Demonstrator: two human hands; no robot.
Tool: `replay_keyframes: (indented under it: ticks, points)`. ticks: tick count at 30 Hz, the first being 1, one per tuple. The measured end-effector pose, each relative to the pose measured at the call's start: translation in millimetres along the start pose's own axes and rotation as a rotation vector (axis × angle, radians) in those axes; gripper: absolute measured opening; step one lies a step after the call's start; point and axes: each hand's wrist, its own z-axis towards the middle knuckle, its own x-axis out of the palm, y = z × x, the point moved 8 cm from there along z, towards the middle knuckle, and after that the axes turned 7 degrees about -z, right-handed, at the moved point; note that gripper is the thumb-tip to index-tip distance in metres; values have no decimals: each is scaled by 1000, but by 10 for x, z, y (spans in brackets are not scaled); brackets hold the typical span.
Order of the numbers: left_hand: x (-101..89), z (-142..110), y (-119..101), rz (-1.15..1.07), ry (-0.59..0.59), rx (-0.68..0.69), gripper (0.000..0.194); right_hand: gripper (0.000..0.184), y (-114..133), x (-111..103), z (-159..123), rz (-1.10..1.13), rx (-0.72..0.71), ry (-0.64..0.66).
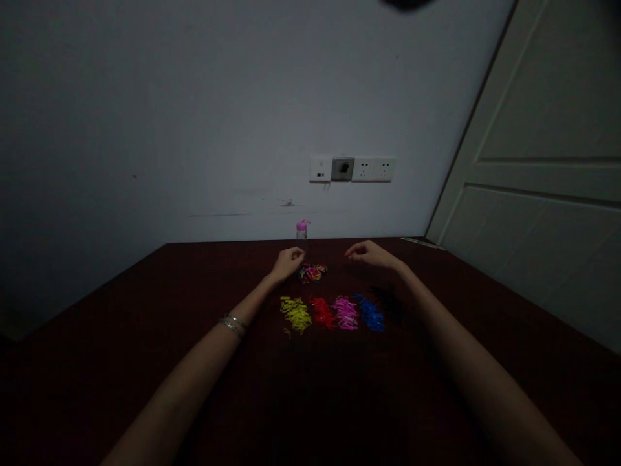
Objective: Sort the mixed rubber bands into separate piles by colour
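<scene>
My left hand [288, 260] is closed, thumb and fingers pinched together at the left edge of a mixed pile of small colored rubber bands [313, 272]. Whatever may be between its fingertips is too small to make out. To the right of that pile my right hand [369, 253] hovers over the table, its fingers bent and drawn together; I cannot make out anything in them. Nearer to me lie sorted heaps in a row: yellow bands [296, 314], red bands [323, 312], pink bands [346, 313], blue bands [371, 313] and dark bands [388, 301], partly lost in shadow.
A clear bottle with a pink cap [301, 228] stands behind my left hand. The dark red table [218, 272] meets a pale wall holding sockets and a switch [353, 169]. A panelled door [543, 175] is at the right. The light is dim.
</scene>
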Motion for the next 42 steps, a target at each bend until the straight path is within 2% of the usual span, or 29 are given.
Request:
replay_keyframes:
  ticks: [4,9,12,16,23,28,36,39,42]
  points:
    - [-344,-49,474,-34,-161,-117,20,27,96,210,91,-89,-87,-25]
    - [-436,-142,854,-255,-293,-325,23,27,283,522,169,-109,-184,2]
    - [-408,-148,886,-313,-281,-349,26,31,422,673,150,-114,-229,29]
    - [-379,-158,853,-337,-243,-343,28,35,536,803,105,-203,-222,51]
    - [-361,-155,848,-327,-218,-315,29,34,573,882,96,-369,-200,20]
    - [-360,-164,849,-306,-209,-327,29,32,568,779,93,-325,-187,20]
    - [-350,-163,853,-329,-192,-305,30,32,639,239,78,-64,-223,-90]
    - [-397,-175,861,-291,-233,-305,30,31,737,49,1,28,-237,-100]
    - [-481,-164,743,-223,-298,-244,27,30,856,-62,-79,61,-242,-94]
